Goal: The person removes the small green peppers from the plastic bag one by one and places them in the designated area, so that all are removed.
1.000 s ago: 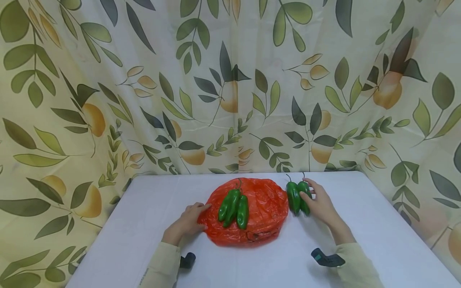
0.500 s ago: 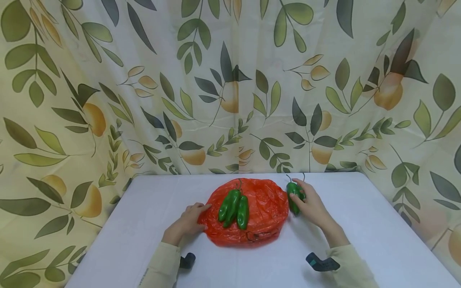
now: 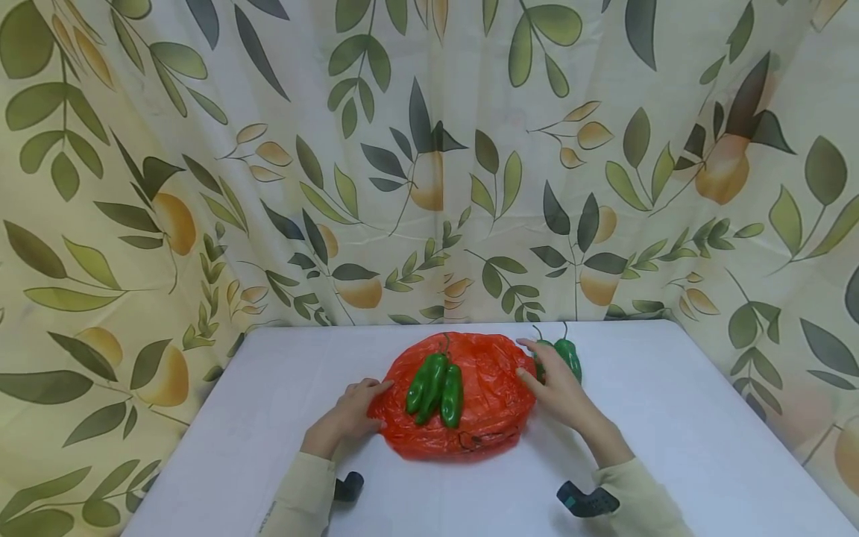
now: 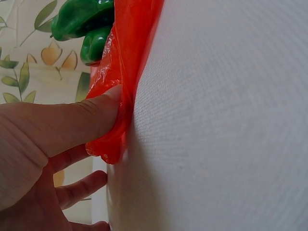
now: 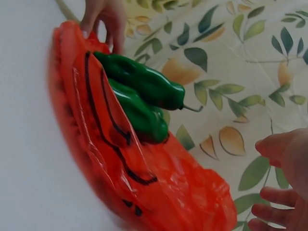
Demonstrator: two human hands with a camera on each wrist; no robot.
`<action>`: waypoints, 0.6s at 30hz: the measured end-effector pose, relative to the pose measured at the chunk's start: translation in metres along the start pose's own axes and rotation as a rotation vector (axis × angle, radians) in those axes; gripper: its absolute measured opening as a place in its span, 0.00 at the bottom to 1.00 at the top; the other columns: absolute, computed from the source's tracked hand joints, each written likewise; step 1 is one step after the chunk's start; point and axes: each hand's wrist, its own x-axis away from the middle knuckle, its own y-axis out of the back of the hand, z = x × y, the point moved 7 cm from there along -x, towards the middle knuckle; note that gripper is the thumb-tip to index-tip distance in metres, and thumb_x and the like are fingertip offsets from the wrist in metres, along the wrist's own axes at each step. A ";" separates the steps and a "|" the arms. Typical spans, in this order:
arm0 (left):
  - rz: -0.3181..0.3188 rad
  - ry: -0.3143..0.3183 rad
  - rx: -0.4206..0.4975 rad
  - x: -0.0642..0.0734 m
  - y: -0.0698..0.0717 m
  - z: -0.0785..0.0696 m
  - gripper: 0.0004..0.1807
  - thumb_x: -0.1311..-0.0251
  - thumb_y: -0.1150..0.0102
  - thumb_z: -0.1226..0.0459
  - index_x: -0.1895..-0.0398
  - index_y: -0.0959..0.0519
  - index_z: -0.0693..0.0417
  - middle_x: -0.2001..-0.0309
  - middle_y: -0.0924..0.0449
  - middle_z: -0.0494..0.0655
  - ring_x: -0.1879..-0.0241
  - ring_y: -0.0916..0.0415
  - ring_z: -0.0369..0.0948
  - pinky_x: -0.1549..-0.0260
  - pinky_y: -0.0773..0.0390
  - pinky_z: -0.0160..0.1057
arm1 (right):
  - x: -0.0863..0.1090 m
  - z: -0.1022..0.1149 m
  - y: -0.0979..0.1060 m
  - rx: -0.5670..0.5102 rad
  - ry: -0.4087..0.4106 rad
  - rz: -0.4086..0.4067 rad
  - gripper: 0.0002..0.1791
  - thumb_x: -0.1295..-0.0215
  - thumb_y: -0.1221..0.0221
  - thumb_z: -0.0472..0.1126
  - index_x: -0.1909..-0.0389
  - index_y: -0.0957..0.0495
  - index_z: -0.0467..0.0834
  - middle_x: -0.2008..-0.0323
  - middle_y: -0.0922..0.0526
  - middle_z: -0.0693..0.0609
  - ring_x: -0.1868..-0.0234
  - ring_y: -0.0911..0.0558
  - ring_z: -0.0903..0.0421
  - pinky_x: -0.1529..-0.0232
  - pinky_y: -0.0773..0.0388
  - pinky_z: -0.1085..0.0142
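Note:
A red plastic bag (image 3: 496,391) lies flat and crinkled on the white table, with three glossy green peppers (image 3: 433,388) side by side on top of it. My left hand (image 3: 359,410) is at the bag's left edge. In the left wrist view its thumb (image 4: 98,113) and forefinger pinch the red plastic (image 4: 127,62). Over the bag's right edge hovers my right hand (image 3: 555,384), fingers spread and holding nothing. Just beyond it lie two more green peppers: one (image 3: 569,358) shows well, and its neighbour (image 3: 540,367) is partly hidden behind the hand.
A white cloth-covered table (image 3: 470,500) spreads around the bag. Behind it hangs a curtain (image 3: 429,186) printed with leaves and fruit. Black wrist devices (image 3: 587,500) sit at both sleeves.
My right hand has moved left, from the far right pepper across its neighbour to the bag's right edge. The peppers there stayed in place. My left hand has not moved.

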 end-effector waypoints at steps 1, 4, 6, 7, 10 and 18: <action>-0.001 -0.003 -0.001 0.000 0.000 0.000 0.41 0.44 0.28 0.65 0.25 0.32 0.46 0.32 0.31 0.54 0.33 0.35 0.54 0.41 0.22 0.62 | 0.000 0.002 -0.002 0.002 0.004 0.004 0.31 0.29 0.41 0.37 0.27 0.37 0.38 0.31 0.32 0.33 0.31 0.32 0.33 0.36 0.27 0.35; -0.004 -0.014 -0.004 0.000 0.001 -0.001 0.41 0.43 0.28 0.65 0.25 0.32 0.47 0.32 0.31 0.54 0.34 0.35 0.55 0.40 0.22 0.62 | 0.001 0.007 -0.010 0.016 0.010 0.019 0.32 0.30 0.40 0.37 0.27 0.36 0.38 0.31 0.32 0.34 0.31 0.31 0.33 0.38 0.25 0.36; -0.005 -0.020 -0.005 0.001 0.002 -0.001 0.41 0.43 0.28 0.65 0.26 0.32 0.47 0.32 0.31 0.55 0.34 0.35 0.55 0.41 0.22 0.62 | 0.002 0.010 -0.017 0.028 0.007 0.038 0.32 0.30 0.40 0.39 0.27 0.36 0.40 0.30 0.32 0.35 0.30 0.32 0.34 0.39 0.24 0.36; -0.006 -0.021 -0.005 0.001 0.002 -0.001 0.41 0.43 0.28 0.65 0.26 0.32 0.47 0.32 0.30 0.55 0.34 0.35 0.55 0.41 0.22 0.62 | 0.002 0.012 -0.020 0.035 0.001 0.052 0.32 0.30 0.39 0.40 0.27 0.35 0.41 0.30 0.32 0.36 0.30 0.32 0.34 0.40 0.24 0.36; -0.003 -0.020 -0.005 0.001 0.002 -0.001 0.41 0.43 0.28 0.65 0.25 0.32 0.47 0.32 0.30 0.54 0.34 0.35 0.54 0.40 0.22 0.62 | 0.004 0.017 -0.032 0.040 -0.005 0.091 0.32 0.30 0.39 0.42 0.27 0.35 0.44 0.30 0.32 0.37 0.29 0.32 0.34 0.40 0.23 0.35; -0.003 -0.022 -0.006 0.000 0.001 -0.002 0.41 0.44 0.27 0.65 0.26 0.32 0.48 0.33 0.30 0.54 0.34 0.35 0.55 0.41 0.22 0.62 | 0.013 0.032 -0.064 0.044 0.024 0.168 0.29 0.30 0.38 0.42 0.29 0.31 0.48 0.32 0.29 0.41 0.30 0.29 0.39 0.36 0.25 0.37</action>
